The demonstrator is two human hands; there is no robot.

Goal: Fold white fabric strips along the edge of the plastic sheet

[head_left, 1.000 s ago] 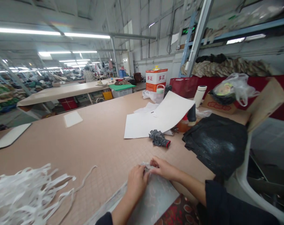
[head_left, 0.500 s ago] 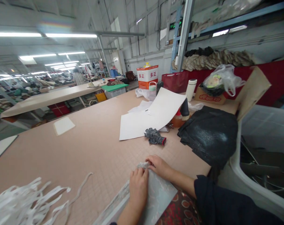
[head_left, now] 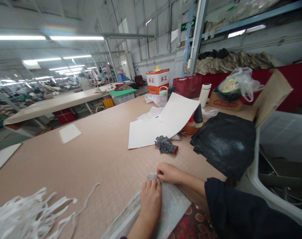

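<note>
A grey, glossy sheet [head_left: 174, 199] that looks like plastic lies at the table's near edge, partly over a dark red patterned cloth [head_left: 193, 224]. Its far end is crumpled [head_left: 152, 175]. My left hand [head_left: 151, 197] rests on the sheet, fingers side by side and lying fairly flat, pointing to the crumpled end. Beside it, my right hand [head_left: 169, 172] is closed, thumb and fingers pinched at the sheet's far edge. The fingertips of the right hand are partly hidden. Ahead of both hands lies a grey knitted glove [head_left: 166, 144] with a red cuff.
White strips [head_left: 24, 212] are heaped at the left. Large white card [head_left: 161, 122] lies beyond the glove. Black sheets [head_left: 225, 142] are stacked at the right, next to a pale plastic bin [head_left: 257, 166]. A white bottle [head_left: 204, 95] and an orange-white can [head_left: 157, 81] stand farther back.
My right hand's fingers have curled in more tightly at the sheet's edge. My left hand has shifted slightly right, and its fingers lie closer to the right hand.
</note>
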